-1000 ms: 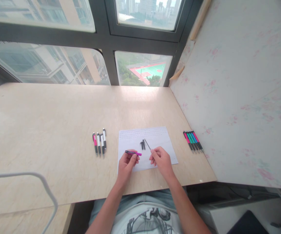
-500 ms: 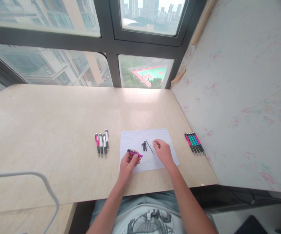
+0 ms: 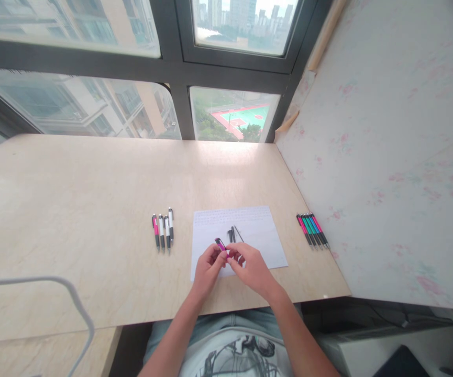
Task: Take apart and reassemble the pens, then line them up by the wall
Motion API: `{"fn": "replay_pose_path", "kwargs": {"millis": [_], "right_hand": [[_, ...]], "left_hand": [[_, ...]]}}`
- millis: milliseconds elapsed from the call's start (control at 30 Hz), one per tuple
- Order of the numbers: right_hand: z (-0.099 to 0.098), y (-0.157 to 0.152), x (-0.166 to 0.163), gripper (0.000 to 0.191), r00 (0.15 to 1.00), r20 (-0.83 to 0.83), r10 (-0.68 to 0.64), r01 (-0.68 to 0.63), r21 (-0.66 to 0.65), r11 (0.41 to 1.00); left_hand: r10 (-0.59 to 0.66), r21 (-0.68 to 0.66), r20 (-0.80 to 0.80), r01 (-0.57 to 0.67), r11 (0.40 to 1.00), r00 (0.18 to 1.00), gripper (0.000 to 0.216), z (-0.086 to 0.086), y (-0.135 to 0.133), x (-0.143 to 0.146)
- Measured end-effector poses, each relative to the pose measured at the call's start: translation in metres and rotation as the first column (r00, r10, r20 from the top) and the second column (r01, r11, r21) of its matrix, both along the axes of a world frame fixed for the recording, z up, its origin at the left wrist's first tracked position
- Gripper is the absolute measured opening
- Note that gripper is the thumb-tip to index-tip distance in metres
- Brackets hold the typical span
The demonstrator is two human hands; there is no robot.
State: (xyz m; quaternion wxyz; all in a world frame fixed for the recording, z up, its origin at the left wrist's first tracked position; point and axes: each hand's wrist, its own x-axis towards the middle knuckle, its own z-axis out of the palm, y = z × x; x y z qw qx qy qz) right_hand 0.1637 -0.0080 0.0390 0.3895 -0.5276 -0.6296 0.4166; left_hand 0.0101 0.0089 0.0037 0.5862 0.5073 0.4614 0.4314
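Observation:
My left hand [image 3: 209, 266] is closed around a purple pen barrel [image 3: 221, 244] with a black clip, tilted with its clip end up and away from me. My right hand [image 3: 247, 264] meets it from the other side, thumb and fingers pinched at the barrel's lower end, which the fingertips partly hide. Just beyond my hands, a sheet of paper [image 3: 263, 235] carries small black pen parts [image 3: 231, 235] and a thin dark refill [image 3: 239, 233]. Written lines run along the paper's far edge.
Left of the paper lie a pink pen [image 3: 155, 233] and several white pens [image 3: 167, 235]. Several coloured pens [image 3: 311, 231] are lined up at the right, by the papered wall [image 3: 387, 157]. A grey cable [image 3: 75, 298] curves over the table's near left.
My right hand has moved left and toward me, from beside the refill to the purple barrel. The barrel has turned more upright in my left hand and shifted slightly right.

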Motion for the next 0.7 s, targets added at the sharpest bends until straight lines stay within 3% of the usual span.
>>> {"fn": "replay_pose_path", "kwargs": {"millis": [233, 467, 567, 667, 700], "right_hand": [[0.005, -0.005, 0.005, 0.069, 0.997, 0.047, 0.064, -0.065, 0.006, 0.998], [-0.002, -0.006, 0.016, 0.071, 0.998, -0.052, 0.044, -0.049, -0.097, 0.994], [-0.004, -0.003, 0.029, 0.045, 0.988, -0.084, -0.131, 0.124, -0.086, 0.989], [-0.004, 0.0, 0.038, 0.02, 0.878, -0.139, -0.459, 0.461, -0.016, 0.887], [-0.004, 0.0, 0.039, 0.018, 0.852, -0.155, -0.501, 0.506, -0.006, 0.862]], "left_hand": [[-0.054, 0.033, -0.066, 0.057, 0.998, 0.996, 0.02, -0.004, -0.001, 0.001], [-0.048, 0.049, -0.063, 0.051, 0.997, 0.997, 0.024, 0.0, -0.002, -0.001], [-0.023, 0.026, -0.032, 0.024, 0.999, 0.999, 0.028, -0.001, -0.002, -0.002], [-0.023, 0.002, -0.012, 0.023, 1.0, 1.0, 0.031, -0.002, -0.002, -0.002], [-0.023, 0.0, -0.01, 0.023, 1.0, 1.0, 0.031, -0.002, -0.002, -0.002]]}}
